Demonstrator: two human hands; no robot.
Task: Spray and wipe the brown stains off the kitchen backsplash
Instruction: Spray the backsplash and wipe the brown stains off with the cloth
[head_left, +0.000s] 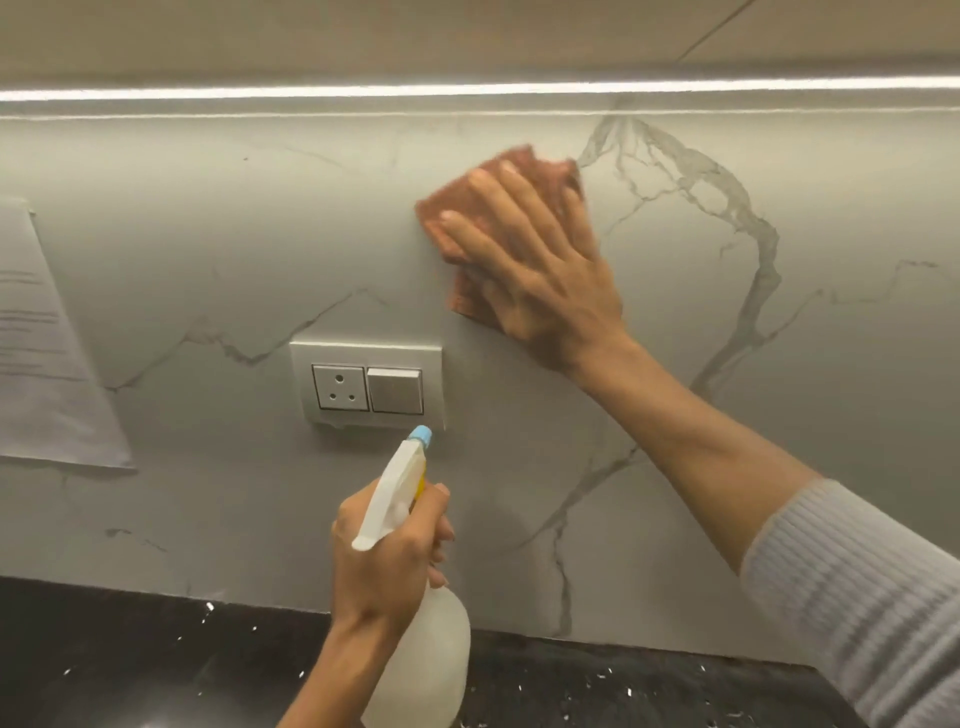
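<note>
Wipe step in hand. Right hand (530, 249), fingers straight and spread, presses the brown cloth (435, 215) flat on the backsplash (208, 234), up and right of the socket plate (366, 382); nothing is curled round it. Left hand (389, 551) is wrapped round the spray bottle (426, 639) neck, forefinger by the trigger, just below the plate, nozzle aimed up toward its lower edge. No brown stain plainly shows; under the cloth, cannot tell. Paper sheet (47, 338) well left of the plate, dark countertop (130, 649) below it. Next, likely: lift cloth, check patch, respray only if marks remain, keeping mist off the socket.
</note>
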